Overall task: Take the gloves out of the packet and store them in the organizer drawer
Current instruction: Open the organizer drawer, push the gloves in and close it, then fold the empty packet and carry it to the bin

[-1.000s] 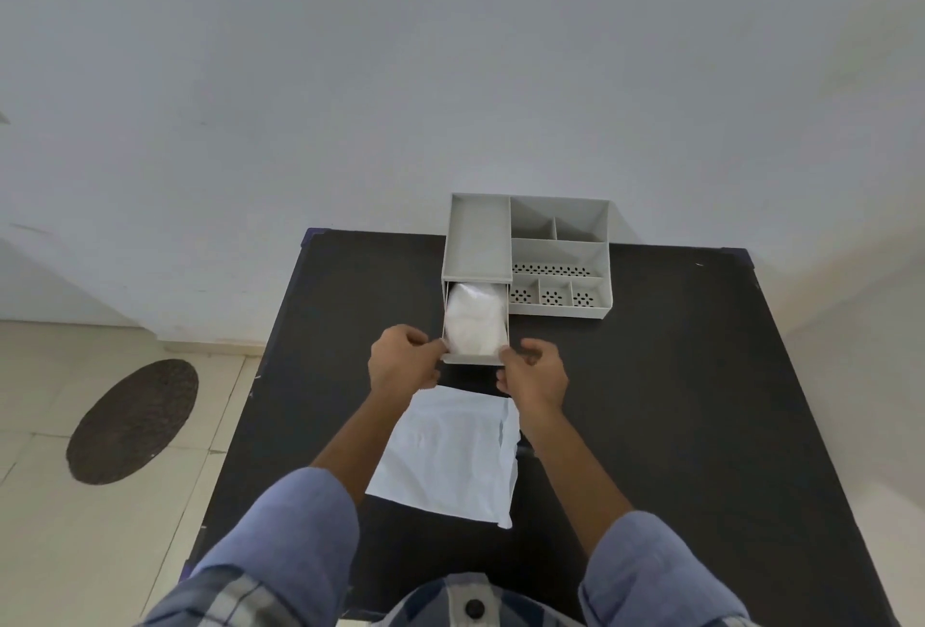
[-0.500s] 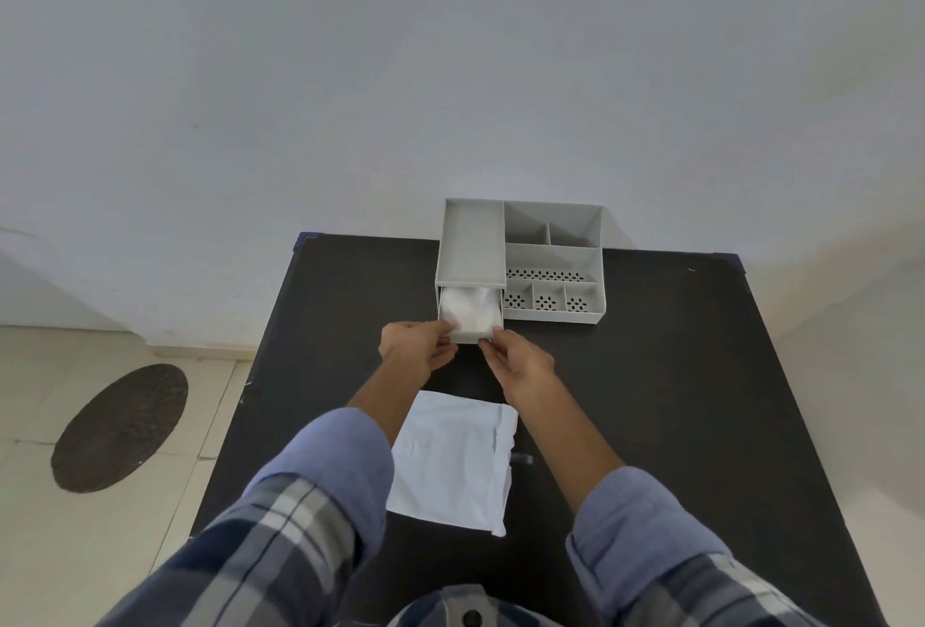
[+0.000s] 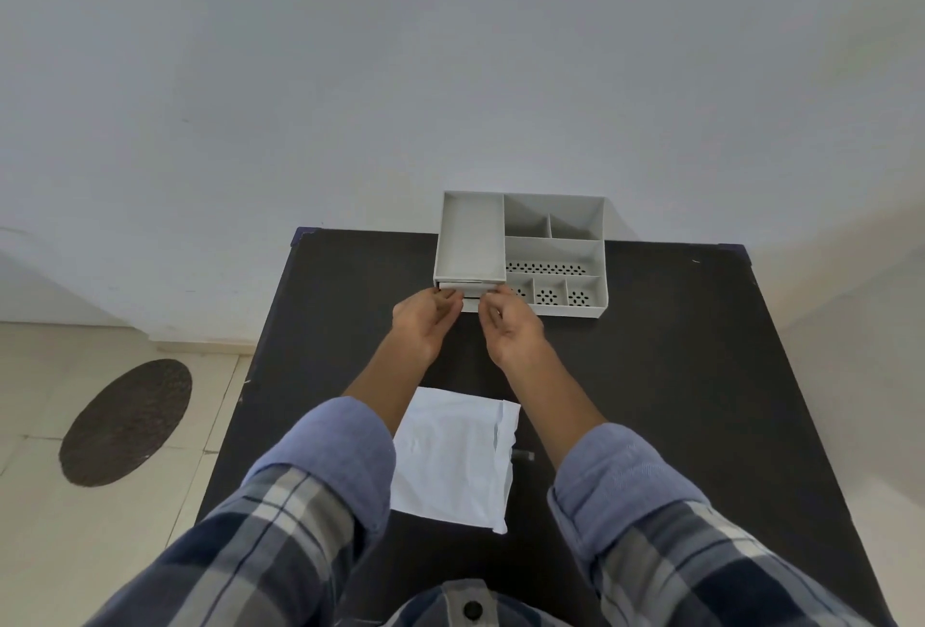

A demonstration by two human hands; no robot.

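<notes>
A grey plastic organizer (image 3: 554, 253) stands at the far edge of the black table (image 3: 675, 376), against the wall. Its drawer (image 3: 470, 304), low on the left side, is pushed almost fully in; only a thin strip of its front sticks out. The gloves are hidden inside it. My left hand (image 3: 425, 323) and my right hand (image 3: 510, 326) meet at the drawer front, fingertips pinched on its left and right ends. The white packet (image 3: 450, 456) lies flat on the table between my forearms, close to me.
The organizer's top has an open tray on the left and several small compartments on the right. A small dark object (image 3: 524, 455) lies by the packet's right edge. A dark oval mat (image 3: 125, 421) is on the tiled floor to the left.
The drawer, open with the white gloves showing a second ago, has slid back into the organizer. Both hands moved forward with it and closer together.
</notes>
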